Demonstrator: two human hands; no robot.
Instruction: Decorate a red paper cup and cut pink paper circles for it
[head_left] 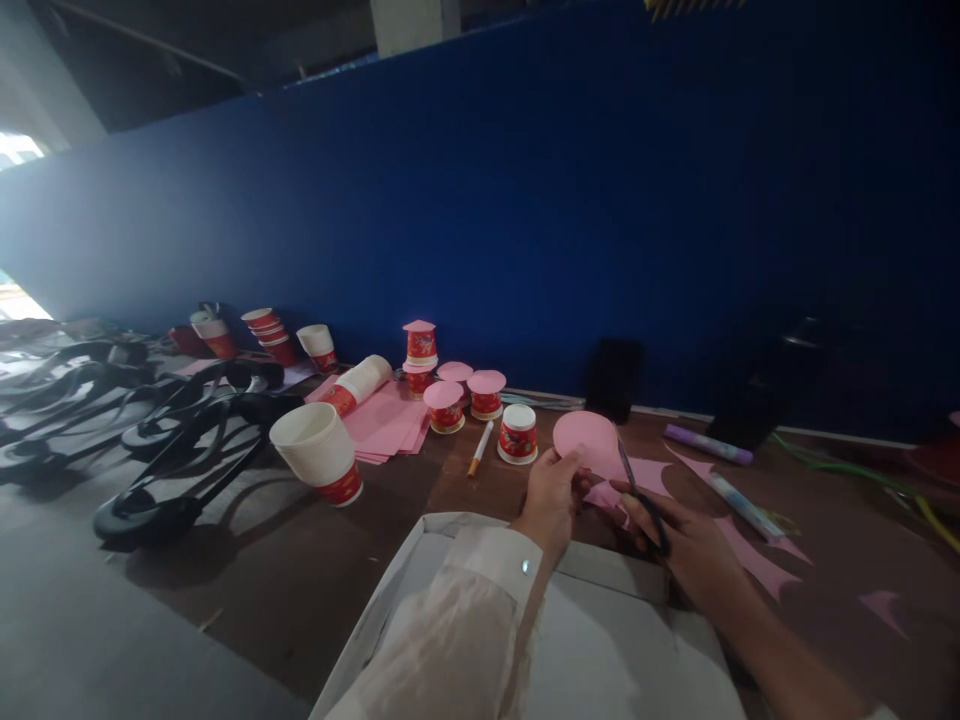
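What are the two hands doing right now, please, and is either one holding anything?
Left hand: closed on the pink paper circle, pinching its lower edge.
Right hand: closed on the scissors, blades at the pink paper.

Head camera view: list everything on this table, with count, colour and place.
pink paper disc: one, pink, held up mid-table
scissors: one pair, dark, at the disc's edge
pink offcuts: several, pink, right of the hands
pink paper sheets: a stack, pink, behind centre
paper cups: many, red and white, some capped with pink discs, along the back
cup stack: one, lying tilted, left of centre
pencil: one, white and orange, by the cups
purple marker: one, right rear
blue wall: behind the table
left hand: holds the disc
right hand: fingers in the scissors
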